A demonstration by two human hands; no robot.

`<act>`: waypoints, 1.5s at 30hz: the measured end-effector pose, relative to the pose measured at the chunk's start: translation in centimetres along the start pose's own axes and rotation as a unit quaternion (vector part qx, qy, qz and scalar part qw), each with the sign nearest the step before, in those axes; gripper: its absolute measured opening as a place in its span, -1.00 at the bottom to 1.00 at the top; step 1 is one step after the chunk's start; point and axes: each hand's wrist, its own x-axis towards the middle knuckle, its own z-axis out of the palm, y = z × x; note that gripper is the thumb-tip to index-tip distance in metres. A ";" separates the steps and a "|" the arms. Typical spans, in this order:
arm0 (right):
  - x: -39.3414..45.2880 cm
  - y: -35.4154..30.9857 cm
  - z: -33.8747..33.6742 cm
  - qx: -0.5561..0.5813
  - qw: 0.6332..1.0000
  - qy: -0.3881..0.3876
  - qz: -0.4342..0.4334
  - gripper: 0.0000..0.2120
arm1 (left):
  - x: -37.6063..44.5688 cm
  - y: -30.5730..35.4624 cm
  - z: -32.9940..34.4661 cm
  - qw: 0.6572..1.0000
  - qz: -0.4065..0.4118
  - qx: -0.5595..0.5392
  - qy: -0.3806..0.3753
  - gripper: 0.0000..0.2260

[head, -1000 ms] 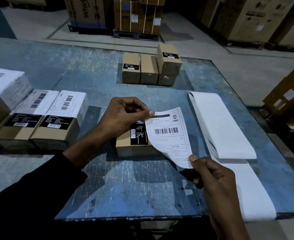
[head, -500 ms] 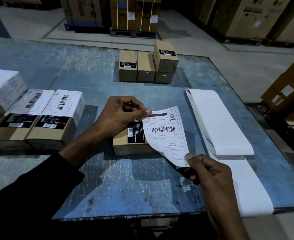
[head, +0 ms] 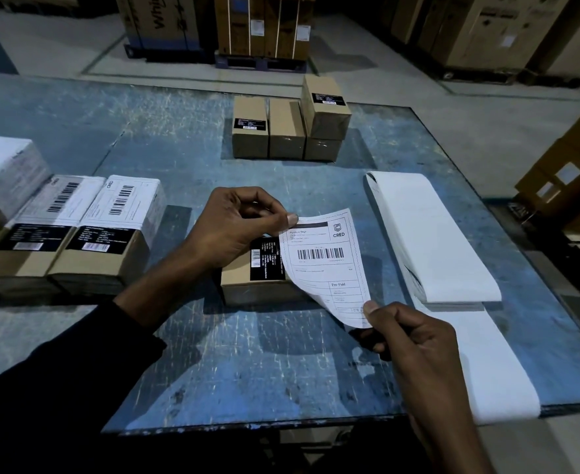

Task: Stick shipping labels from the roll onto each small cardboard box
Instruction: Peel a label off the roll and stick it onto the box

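Note:
A white shipping label (head: 326, 265) with a barcode hangs curved over a small cardboard box (head: 247, 285) at the table's middle. My left hand (head: 233, 227) pinches the label's top left corner above the box. My right hand (head: 408, 336) pinches its bottom right corner, nearer to me. The box carries a black sticker on top, partly hidden by the label. To the right lies the folded stack of label backing (head: 428, 234), a loose strip trailing toward the table's near edge.
Three labelled boxes (head: 86, 234) sit in a row at the left. Several unlabelled small boxes (head: 285, 131) stand at the far middle, one stacked on top. The blue worn table (head: 247, 364) ends close to me. Large cartons on pallets (head: 264, 25) stand on the floor beyond.
Both hands have kept hold of the label and barely moved; the label sits slightly lower over the box.

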 end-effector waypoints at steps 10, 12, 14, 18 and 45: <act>0.1 0.1 -0.1 -0.043 0.999 -0.005 -0.001 -0.65 | 0.1 -0.1 -0.2 1.000 -0.022 0.018 -0.006 -0.85; 0.1 0.1 -0.1 -0.049 0.999 -0.006 -0.002 -0.65 | 0.1 -0.1 -0.1 0.999 -0.018 0.026 -0.004 -0.85; 0.0 0.1 -0.1 -0.055 0.998 -0.004 -0.003 -0.67 | 0.1 0.0 0.0 0.999 -0.016 0.031 -0.004 -0.85; -0.1 0.1 0.0 -0.055 0.998 0.000 0.002 -0.68 | -0.1 0.2 -0.1 0.999 -0.023 0.038 -0.006 -0.83; 0.5 -8.6 -2.1 -0.207 0.969 0.063 -0.117 -0.72 | -0.3 -0.2 -0.1 0.996 -0.046 0.065 0.027 -0.85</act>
